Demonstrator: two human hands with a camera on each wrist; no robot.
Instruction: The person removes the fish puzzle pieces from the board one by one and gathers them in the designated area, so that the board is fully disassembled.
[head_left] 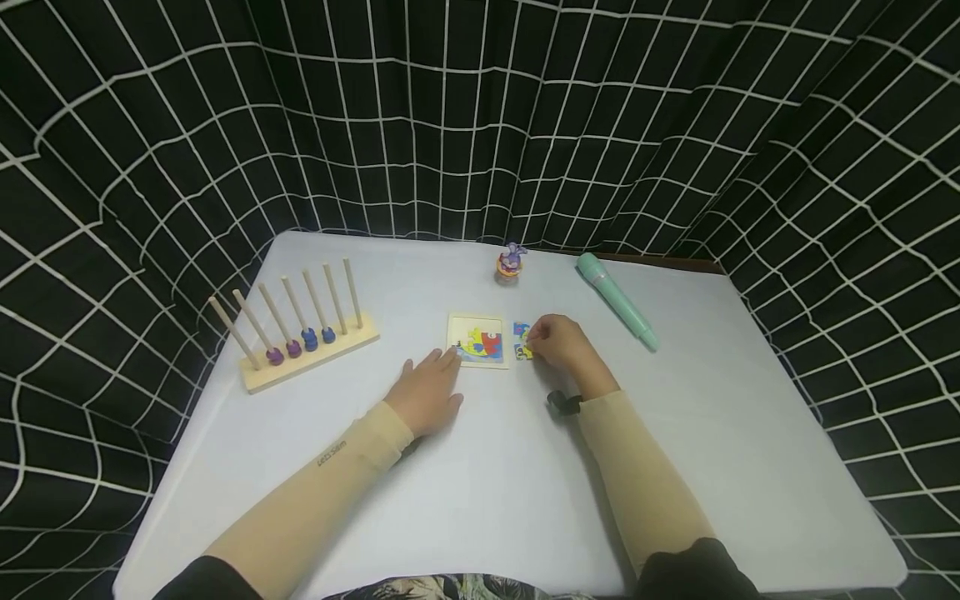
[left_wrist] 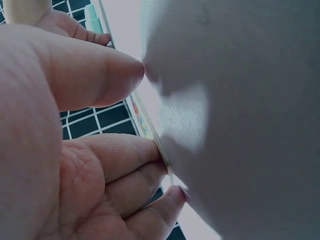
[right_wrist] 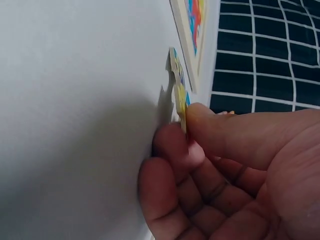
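A small jigsaw tray (head_left: 486, 322) lies on the white table, partly filled with yellow, red and blue pieces. My left hand (head_left: 426, 392) lies flat at its near left corner, fingertips touching the frame. In the left wrist view, the fingers (left_wrist: 125, 155) are nearly straight along the tray's edge, with the thumb apart. To the right of the tray are loose jigsaw pieces (head_left: 521, 330), blue and yellow. My right hand (head_left: 558, 340) pinches a yellow jigsaw piece (right_wrist: 182, 102) between thumb and index finger. Its fingertips partly hide that piece.
At the left stands a wooden peg rack (head_left: 330, 353) with purple and blue beads on some pegs. A purple figurine (head_left: 510, 262) stands behind the tray. A mint-green tube shaped like a large marker (head_left: 618, 302) lies back right. A black grid-patterned curtain (head_left: 465, 125) surrounds the table.
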